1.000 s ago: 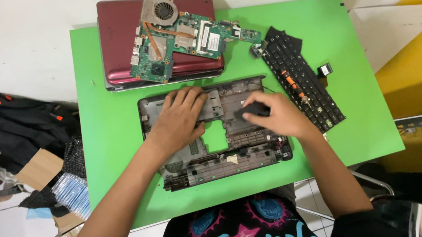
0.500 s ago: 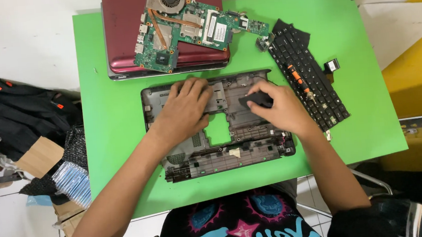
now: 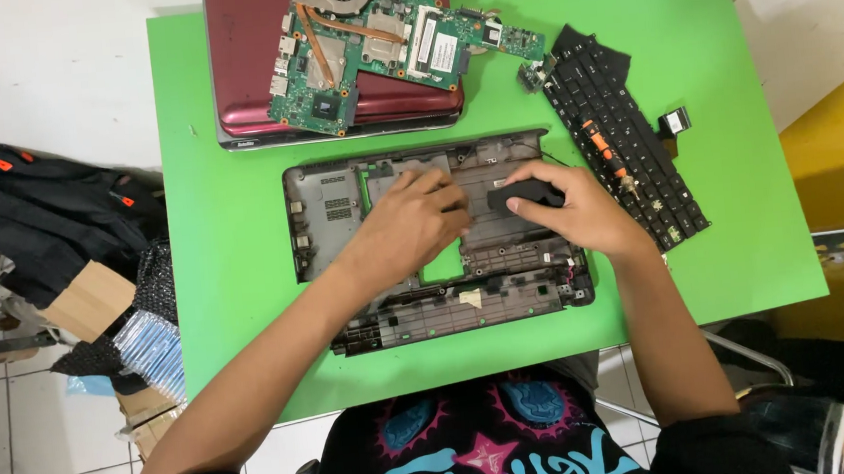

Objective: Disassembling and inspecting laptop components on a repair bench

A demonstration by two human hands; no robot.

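Grey plastic makes up the stripped laptop base (image 3: pixel 424 267) that lies near the middle of the green table (image 3: pixel 233 131), and both hands are at work inside it. The left hand (image 3: pixel 411 223) rests on the upper middle of the shell with its fingers curled loosely downward, the tips touching the inner floor; whether they pinch anything small cannot be told. The right hand (image 3: pixel 581 216) sits just beside it, fingers closed around a small black part (image 3: pixel 524 195) which it holds low against the shell's upper right area. Judging by how things lie, the teardown looks far along: the green motherboard (image 3: pixel 377 45), with its fan and copper heat pipe, is already out and lies on top of the red laptop lid (image 3: pixel 239 81) at the far edge of the table, and the black keyboard (image 3: pixel 626 151) is off and lies to the right, with an orange-handled screwdriver (image 3: pixel 604 147) resting on it. What remains in the base seems to be only small fittings and the frame itself; a rectangular opening shows the table through the shell. A black bag (image 3: pixel 29 218) and some cardboard lie on the floor to the left.
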